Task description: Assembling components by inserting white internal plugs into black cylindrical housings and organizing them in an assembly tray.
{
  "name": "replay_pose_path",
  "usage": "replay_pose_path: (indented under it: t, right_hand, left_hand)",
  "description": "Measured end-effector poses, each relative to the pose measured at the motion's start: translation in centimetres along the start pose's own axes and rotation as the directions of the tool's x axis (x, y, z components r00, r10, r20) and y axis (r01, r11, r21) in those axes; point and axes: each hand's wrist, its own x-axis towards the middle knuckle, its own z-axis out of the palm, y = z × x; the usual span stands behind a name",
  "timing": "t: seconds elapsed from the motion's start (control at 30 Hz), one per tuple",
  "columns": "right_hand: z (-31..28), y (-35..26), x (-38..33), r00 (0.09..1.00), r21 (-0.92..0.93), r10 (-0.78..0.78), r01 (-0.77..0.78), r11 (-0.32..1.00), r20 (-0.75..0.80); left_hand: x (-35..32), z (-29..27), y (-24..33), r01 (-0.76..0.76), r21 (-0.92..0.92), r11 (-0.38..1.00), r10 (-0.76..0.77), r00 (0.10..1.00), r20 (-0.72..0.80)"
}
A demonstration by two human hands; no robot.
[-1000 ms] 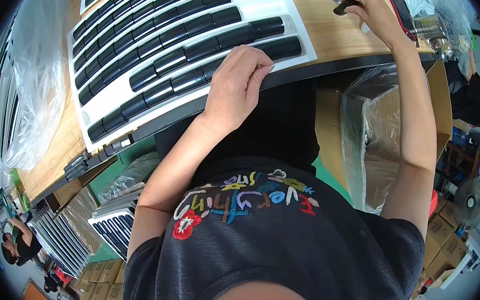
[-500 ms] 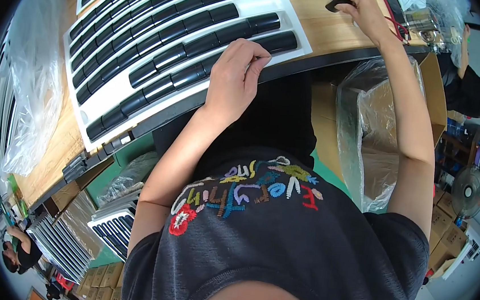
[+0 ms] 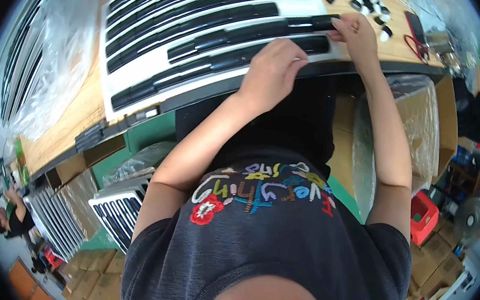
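Since a moment ago our right hand (image 3: 355, 34) has come back from the small black parts (image 3: 360, 1) at the far edge of the bench and now sits at the right end of the white slatted grille panel (image 3: 163, 46), while our left hand (image 3: 273, 67) has kept its place on the near rail, just below and to the left of the right-hand grip. Our right fingers are pinched together on the end of a long black strip (image 3: 256, 30) that lies in one of the slots of the panel, running away to the left from the pinch. Our left fingers are curled and pressed down on the panel's near edge; whether they clamp anything beneath we cannot tell. To do this step well, we judge that the strip's end should be lined up square with its slot before pressure goes on, the left hand bracing the panel close to the grip so it does not slide on the wooden bench (image 3: 77, 118). Pressing should then travel outward from the pinch along the strip, not all at once.
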Motion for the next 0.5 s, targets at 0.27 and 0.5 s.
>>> replay_pose_path:
  t: [0.27,0.5]
  right_hand:
    - [0.2,0.1,-0.6,0.999,-0.49,-0.02,0.004,0.872,-0.029]
    - [6.7,-1.6,-3.0,0.926,-0.714,-0.353,0.336,0.614,0.133]
  left_hand:
    - [-0.2,0.0,0.4,-0.009,-0.061,0.998,0.009,1.0,-0.006]
    - [-0.2,-0.1,0.1,-0.031,-0.063,0.998,0.031,1.0,-0.001]
